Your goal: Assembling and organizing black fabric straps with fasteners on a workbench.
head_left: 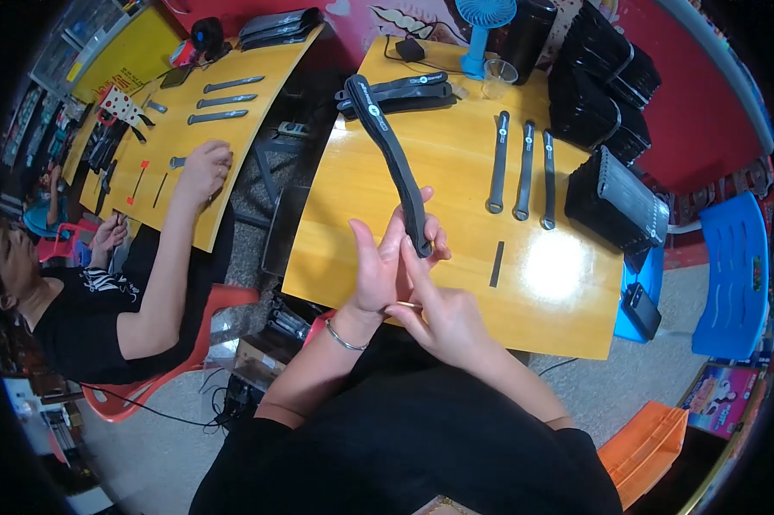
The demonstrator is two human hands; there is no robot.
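Yellow tabletop [455, 163], red wall [696, 120] behind. L hand's [387, 270] fingers are curled round the lower end of a dark strap bundle [393, 154], which tilts up-left above the table; thumb's free. R hand [447, 322]: index out, tip at bundle's lower end; can't tell if gripping. 3 grey straps [526, 172] lie to the R, nr a black strip [497, 263].

Wearing a black top [412, 438] with short sleeves [241, 446], leaving both forearms [318, 369] bare. Sporting a thin, silver-coloured bangle [344, 342] around the left wrist [360, 322]. Showing a small gold-edged patch [445, 506] low down, mostly cut off.
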